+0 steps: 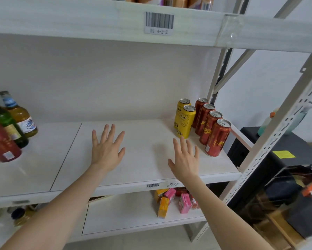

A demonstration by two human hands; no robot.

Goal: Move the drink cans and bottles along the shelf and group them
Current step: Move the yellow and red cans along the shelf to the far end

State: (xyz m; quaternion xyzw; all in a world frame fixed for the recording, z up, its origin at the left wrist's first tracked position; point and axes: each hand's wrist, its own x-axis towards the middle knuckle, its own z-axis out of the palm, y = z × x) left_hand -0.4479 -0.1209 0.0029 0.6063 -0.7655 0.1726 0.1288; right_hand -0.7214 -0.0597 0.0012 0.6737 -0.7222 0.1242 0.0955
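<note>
Our left hand [106,150] and right hand [185,159] hover over the shelf [146,165].
Fingers splayed wide, gripping nothing; yellow cans [185,121] and red cans [213,132] stand right, bottles [16,121] left.

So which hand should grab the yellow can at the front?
Probably the right hand. Its open fingertips are almost at the front yellow can, while the left hand hovers further away over the middle of the shelf.

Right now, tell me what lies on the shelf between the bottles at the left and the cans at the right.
In the head view, only the left hand and the right hand, both open, over an otherwise bare shelf.
</note>
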